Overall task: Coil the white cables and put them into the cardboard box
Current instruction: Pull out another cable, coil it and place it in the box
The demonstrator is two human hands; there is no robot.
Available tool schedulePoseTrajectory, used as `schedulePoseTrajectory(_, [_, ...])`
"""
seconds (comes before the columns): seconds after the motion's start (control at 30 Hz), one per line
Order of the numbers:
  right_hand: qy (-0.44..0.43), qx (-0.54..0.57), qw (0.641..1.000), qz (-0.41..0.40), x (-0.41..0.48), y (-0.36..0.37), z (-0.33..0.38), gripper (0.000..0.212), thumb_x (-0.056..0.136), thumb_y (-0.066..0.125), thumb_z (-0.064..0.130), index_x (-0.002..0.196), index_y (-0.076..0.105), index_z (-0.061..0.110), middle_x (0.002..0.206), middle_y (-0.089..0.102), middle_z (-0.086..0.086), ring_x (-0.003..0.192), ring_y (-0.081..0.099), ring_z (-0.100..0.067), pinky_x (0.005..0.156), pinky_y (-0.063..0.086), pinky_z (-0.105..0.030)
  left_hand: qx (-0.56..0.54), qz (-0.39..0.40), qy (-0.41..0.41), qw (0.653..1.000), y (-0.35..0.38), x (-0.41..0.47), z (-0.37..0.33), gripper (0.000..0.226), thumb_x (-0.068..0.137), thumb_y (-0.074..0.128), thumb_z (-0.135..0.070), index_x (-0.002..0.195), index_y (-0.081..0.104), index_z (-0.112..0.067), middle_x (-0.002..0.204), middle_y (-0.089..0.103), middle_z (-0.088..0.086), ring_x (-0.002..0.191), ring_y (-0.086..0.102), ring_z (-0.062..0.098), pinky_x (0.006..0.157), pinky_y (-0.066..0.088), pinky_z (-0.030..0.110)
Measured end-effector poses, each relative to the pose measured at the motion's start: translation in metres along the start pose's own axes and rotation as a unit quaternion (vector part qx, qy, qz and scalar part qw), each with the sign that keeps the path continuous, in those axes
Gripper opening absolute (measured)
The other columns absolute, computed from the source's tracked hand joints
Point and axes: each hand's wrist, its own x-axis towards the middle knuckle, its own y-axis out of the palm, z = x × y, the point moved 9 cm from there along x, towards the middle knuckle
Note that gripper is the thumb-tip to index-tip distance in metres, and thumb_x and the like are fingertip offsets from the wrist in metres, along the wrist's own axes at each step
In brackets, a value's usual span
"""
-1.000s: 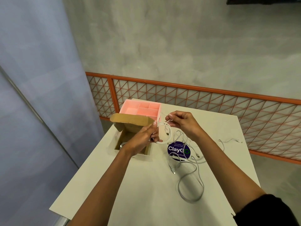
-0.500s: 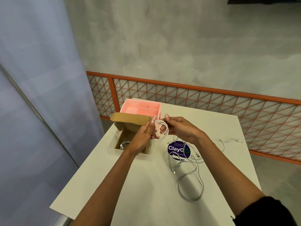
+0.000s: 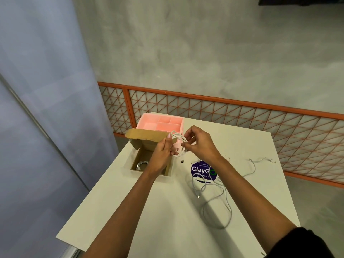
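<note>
Gripping a small coil of thin white cable (image 3: 179,137) in the left hand (image 3: 163,153), with fingers curled round the coil's left side and thumb up against the loops. Pinching the coil's right side with the right hand (image 3: 200,144), fingertips closed on the strands. Held in the air above the far right corner of the open brown cardboard box (image 3: 143,155), in front of the pink plastic divided tray (image 3: 160,123). Hanging from the coil's lower edge, a short tail ending in a dark connector (image 3: 182,161); cannot tell whether touching the pale bench (image 3: 149,211).

Inside the box, lying on its floor, another coiled white cable (image 3: 142,163), with the lid flap raised at the far side next to the tray. Just right of the box, stuck flat on the bench, a round dark-blue sticker (image 3: 200,170) with white lettering. Sprawled across and nearer than the sticker, a loose grey-white cable (image 3: 222,228) in wide uneven loops, partly hidden under the right forearm. Farther right, well apart from the box, a thinner white cable (image 3: 254,164) trailing toward the bench's edge. Behind the bench, an orange lattice railing (image 3: 223,112) against a grey wall.
</note>
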Motion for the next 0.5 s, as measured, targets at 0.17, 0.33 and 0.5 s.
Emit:
schedulePoseTrajectory(0.17, [0.089,0.142,0.985,0.051,-0.001,0.010,-0.014,0.025,0.077,0.076,0.005,0.095,0.058,0.007,0.072,0.062,-0.003,0.065,0.063,-0.017,0.065,0.058,-0.029,-0.007,-0.013,0.009,1.000,-0.006,-0.001,-0.001,0.040,0.103,0.027,-0.037,0.122,0.052,-0.013,0.103,0.061,0.013,0.096,0.061,0.010,0.081,0.052,0.022])
schedulePoseTrajectory(0.33, [0.124,0.261,0.953,0.092,-0.007,0.015,-0.018,0.015,0.078,0.074,0.008,0.090,0.066,0.004,0.077,0.067,-0.007,0.068,0.061,-0.014,0.063,0.052,-0.019,-0.045,-0.003,-0.002,0.999,-0.011,-0.001,0.002,0.049,0.103,0.029,-0.034,0.127,0.043,0.006,0.098,0.042,0.032,0.067,0.057,0.000,0.066,0.045,0.012])
schedulePoseTrajectory(0.5, [0.066,0.113,0.991,-0.024,-0.005,-0.002,-0.010,0.024,0.073,0.081,0.015,0.090,0.063,0.012,0.077,0.066,-0.002,0.065,0.066,-0.018,0.056,0.055,-0.023,-0.043,-0.020,-0.005,0.999,-0.008,0.000,0.003,0.042,0.101,0.029,-0.042,0.127,0.051,-0.017,0.111,0.063,0.002,0.110,0.059,0.020,0.093,0.050,0.030])
